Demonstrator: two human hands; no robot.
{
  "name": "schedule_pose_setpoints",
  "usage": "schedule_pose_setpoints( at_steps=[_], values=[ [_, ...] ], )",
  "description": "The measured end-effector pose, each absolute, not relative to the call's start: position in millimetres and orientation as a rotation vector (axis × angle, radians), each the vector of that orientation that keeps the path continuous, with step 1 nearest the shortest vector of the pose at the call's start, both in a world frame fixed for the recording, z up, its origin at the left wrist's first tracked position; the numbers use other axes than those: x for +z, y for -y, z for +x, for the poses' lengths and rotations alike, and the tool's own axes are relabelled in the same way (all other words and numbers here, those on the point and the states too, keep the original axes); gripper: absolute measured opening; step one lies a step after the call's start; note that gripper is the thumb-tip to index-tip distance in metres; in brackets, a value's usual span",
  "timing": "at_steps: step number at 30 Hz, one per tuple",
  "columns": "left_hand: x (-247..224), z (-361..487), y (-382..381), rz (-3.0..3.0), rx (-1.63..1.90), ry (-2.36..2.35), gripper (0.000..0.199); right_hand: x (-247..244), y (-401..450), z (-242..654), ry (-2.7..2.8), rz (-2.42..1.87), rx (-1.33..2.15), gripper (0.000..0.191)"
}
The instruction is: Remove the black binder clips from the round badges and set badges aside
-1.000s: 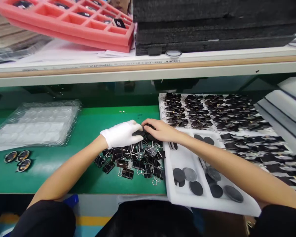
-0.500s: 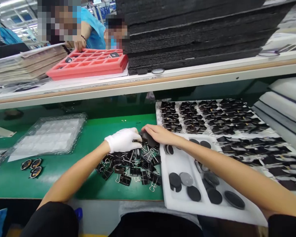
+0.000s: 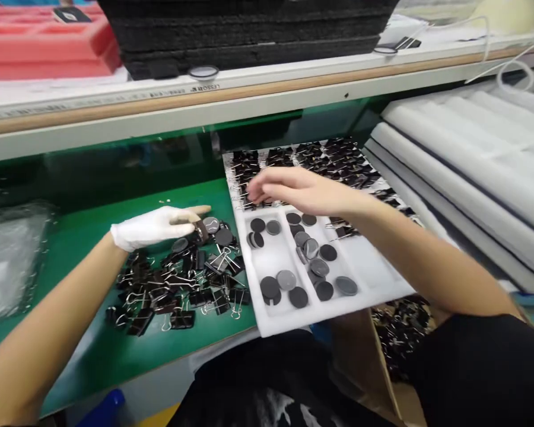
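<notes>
My left hand (image 3: 155,226), in a white glove with a bare fingertip showing, is at the back of a pile of black binder clips (image 3: 169,290). Its fingers are stretched out and apart; the thumb is beside a dark clip (image 3: 200,232), perhaps touching it. Several round dark discs (image 3: 223,237) lie at the back of the pile. My right hand (image 3: 289,188), bare, hovers over the far edge of the white compartment tray (image 3: 267,323), fingers slightly bent and nothing visible in them. More flat discs (image 3: 298,297) lie in the tray's compartments.
Rows of binder clips (image 3: 324,155) lie on a white sheet behind the tray. White foam trays (image 3: 471,154) are stacked at right. A shelf (image 3: 249,104) above the bench bears black foam (image 3: 249,41) and a red tray (image 3: 48,56). Clear plastic trays (image 3: 13,255) lie at left.
My hands, together over the pile before, are now apart; the right has moved to above the tray. Discs now lie at the back of the pile. The view has swung right.
</notes>
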State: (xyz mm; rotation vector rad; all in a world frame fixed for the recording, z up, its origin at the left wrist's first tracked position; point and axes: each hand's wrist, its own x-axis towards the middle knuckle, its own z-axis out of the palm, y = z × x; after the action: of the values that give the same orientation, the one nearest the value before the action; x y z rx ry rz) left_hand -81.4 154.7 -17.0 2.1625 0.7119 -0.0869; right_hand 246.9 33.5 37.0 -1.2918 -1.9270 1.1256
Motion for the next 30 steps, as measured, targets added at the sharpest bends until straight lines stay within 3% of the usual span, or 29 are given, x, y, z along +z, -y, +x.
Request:
schedule_pose_setpoints(
  at_steps=[4, 9, 10, 14, 22, 30],
  values=[
    [-8.3, -75.6, -157.3, 2.199, -0.328, -0.573, 0.063, 36.0, 35.7, 287.6, 2.299, -1.637, 0.731, 0.033],
    [3.6, -86.9, -162.9, 2.278, -0.288, -0.705, 0.064, -40.2, 94.6, 267.6, 2.181, -2.034, 0.327, 0.07],
    [4.5, -91.4, -163.8, 2.279, -0.27, -0.741, 0.063, -51.7, 99.1, 261.9, 2.136, -2.056, 0.273, 0.069],
    [3.6, -112.4, -163.1, 2.227, -0.164, -0.866, 0.066, -62.7, 98.1, 257.4, 1.909, -2.06, 0.448, 0.05],
    [-6.9, -156.4, -158.5, 2.228, -0.13, -1.009, 0.057, -47.6, 77.9, 281.5, 1.757, -2.137, 0.741, 0.064],
    [-0.1, -175.9, -155.0, 2.197, -0.01, -1.041, 0.051, -33.2, 70.7, 272.0, 1.817, -2.097, 0.732, 0.022]
  ],
)
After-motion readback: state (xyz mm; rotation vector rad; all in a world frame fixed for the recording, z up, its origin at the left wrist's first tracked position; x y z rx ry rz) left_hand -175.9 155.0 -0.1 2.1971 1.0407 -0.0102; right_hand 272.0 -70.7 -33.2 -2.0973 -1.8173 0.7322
